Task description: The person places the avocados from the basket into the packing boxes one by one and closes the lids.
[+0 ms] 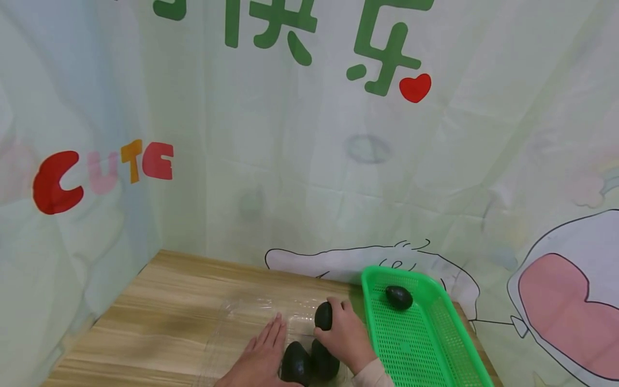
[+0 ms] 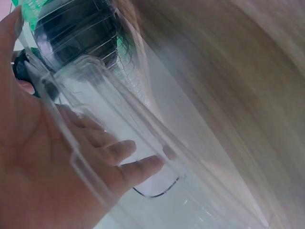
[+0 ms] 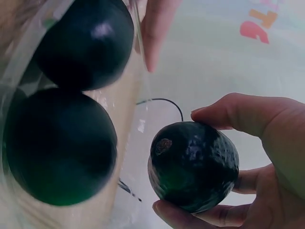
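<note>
A dark avocado (image 1: pixel 323 316) is held by my right hand (image 1: pixel 345 336), thumb and fingers around it; its stem scar shows in the right wrist view. Two more avocados, one on the left (image 1: pixel 296 364) and one on the right (image 1: pixel 325 362), sit side by side in a clear plastic container (image 2: pixel 119 102) just below the held one. My left hand (image 1: pixel 261 357) lies along the clear plastic beside them, its fingers extended. In the left wrist view the palm (image 2: pixel 43 167) faces the container wall, with the fingers behind the plastic.
On the right stands a green mesh basket (image 1: pixel 366 303) with one avocado (image 1: pixel 398 297) in its far end. A wooden table (image 1: pixel 145 322) carries everything. A printed cloth (image 1: pixel 290 177) hangs behind the table and along its left side.
</note>
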`<state>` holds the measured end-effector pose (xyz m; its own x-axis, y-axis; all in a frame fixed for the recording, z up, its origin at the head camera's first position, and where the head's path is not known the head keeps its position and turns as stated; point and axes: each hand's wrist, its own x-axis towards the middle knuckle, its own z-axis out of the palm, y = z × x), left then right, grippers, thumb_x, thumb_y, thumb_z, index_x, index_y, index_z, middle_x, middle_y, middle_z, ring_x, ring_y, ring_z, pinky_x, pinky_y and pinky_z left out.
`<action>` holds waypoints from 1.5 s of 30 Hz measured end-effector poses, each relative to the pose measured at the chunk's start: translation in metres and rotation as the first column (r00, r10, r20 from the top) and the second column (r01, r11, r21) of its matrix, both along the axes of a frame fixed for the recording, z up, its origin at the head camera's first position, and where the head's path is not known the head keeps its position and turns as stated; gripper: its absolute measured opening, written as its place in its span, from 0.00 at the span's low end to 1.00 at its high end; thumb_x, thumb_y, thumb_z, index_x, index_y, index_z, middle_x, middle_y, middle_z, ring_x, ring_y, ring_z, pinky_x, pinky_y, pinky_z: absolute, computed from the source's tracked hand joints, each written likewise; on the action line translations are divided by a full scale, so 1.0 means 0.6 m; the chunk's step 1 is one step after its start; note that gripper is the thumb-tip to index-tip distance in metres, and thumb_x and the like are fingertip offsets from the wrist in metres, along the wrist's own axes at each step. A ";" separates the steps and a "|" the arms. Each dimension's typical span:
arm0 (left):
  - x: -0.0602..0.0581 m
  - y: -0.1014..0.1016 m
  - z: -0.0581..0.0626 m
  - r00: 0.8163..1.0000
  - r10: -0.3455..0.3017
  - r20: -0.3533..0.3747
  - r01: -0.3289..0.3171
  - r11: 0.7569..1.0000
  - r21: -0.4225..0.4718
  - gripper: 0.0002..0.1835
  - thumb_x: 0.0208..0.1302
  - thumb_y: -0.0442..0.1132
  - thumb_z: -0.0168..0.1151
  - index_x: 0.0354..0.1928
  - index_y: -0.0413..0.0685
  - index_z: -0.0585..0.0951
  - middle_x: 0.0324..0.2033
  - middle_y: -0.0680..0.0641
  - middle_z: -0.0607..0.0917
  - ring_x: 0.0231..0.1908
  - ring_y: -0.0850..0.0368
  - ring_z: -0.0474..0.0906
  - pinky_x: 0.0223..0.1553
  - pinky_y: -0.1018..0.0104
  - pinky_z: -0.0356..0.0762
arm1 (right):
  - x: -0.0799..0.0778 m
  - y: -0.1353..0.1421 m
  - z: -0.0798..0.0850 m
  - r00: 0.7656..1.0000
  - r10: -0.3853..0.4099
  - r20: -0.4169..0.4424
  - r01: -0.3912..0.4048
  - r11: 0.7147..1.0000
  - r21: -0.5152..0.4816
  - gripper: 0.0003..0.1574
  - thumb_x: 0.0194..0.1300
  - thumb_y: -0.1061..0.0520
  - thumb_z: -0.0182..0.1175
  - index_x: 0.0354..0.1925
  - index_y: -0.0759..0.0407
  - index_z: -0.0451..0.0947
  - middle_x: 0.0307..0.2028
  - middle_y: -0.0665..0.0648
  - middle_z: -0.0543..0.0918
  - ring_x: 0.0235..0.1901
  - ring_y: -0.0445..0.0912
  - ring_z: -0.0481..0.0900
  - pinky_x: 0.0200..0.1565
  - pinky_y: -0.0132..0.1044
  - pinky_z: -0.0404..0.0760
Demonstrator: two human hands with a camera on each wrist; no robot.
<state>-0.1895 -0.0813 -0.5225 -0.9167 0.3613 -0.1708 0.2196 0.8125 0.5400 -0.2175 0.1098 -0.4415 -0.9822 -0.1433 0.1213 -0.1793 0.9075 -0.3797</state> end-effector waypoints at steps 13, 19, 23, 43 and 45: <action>-0.001 0.002 0.002 0.999 -0.014 -0.036 0.013 1.000 -0.012 0.72 0.36 0.85 0.54 0.74 0.39 0.50 0.75 0.38 0.45 0.73 0.38 0.45 0.61 0.28 0.53 | -0.019 -0.034 -0.032 1.000 0.020 0.001 -0.020 1.000 0.011 0.44 0.46 0.45 0.72 0.59 0.59 0.70 0.48 0.66 0.75 0.37 0.55 0.79 0.38 0.53 0.82; -0.001 0.002 -0.002 0.999 -0.008 -0.038 0.006 0.999 -0.036 0.72 0.35 0.87 0.51 0.74 0.40 0.50 0.75 0.39 0.46 0.73 0.39 0.45 0.61 0.29 0.54 | -0.027 -0.049 -0.057 0.999 0.017 0.037 -0.017 1.000 0.001 0.44 0.48 0.45 0.72 0.59 0.60 0.69 0.48 0.67 0.75 0.37 0.54 0.79 0.38 0.52 0.82; -0.002 0.001 -0.008 1.000 -0.001 -0.015 0.000 0.998 -0.058 0.74 0.32 0.88 0.51 0.74 0.41 0.51 0.75 0.40 0.47 0.73 0.39 0.46 0.62 0.30 0.54 | -0.031 -0.057 -0.078 0.999 0.031 0.041 -0.031 0.999 -0.011 0.45 0.48 0.46 0.73 0.59 0.63 0.68 0.49 0.69 0.74 0.38 0.56 0.80 0.38 0.52 0.82; -0.007 0.003 -0.009 1.000 -0.001 -0.029 0.000 1.000 -0.030 0.73 0.35 0.86 0.53 0.74 0.39 0.49 0.75 0.38 0.45 0.72 0.39 0.46 0.61 0.29 0.54 | -0.041 -0.071 -0.114 0.999 0.037 0.014 -0.038 0.999 0.030 0.44 0.50 0.42 0.73 0.56 0.66 0.69 0.50 0.71 0.74 0.38 0.60 0.81 0.39 0.53 0.81; -0.006 0.002 -0.007 1.000 -0.003 -0.028 0.002 0.999 -0.038 0.72 0.36 0.85 0.52 0.74 0.39 0.49 0.75 0.39 0.46 0.72 0.39 0.46 0.61 0.29 0.54 | -0.040 -0.072 -0.116 0.999 0.048 0.001 -0.048 0.998 0.029 0.43 0.52 0.41 0.72 0.56 0.66 0.70 0.49 0.70 0.75 0.38 0.60 0.82 0.39 0.53 0.81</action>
<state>-0.1933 -0.0799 -0.5270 -0.9203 0.3576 -0.1585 0.2368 0.8319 0.5019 -0.2414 0.0667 -0.5114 -0.9741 -0.1939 0.1163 -0.2231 0.9085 -0.3534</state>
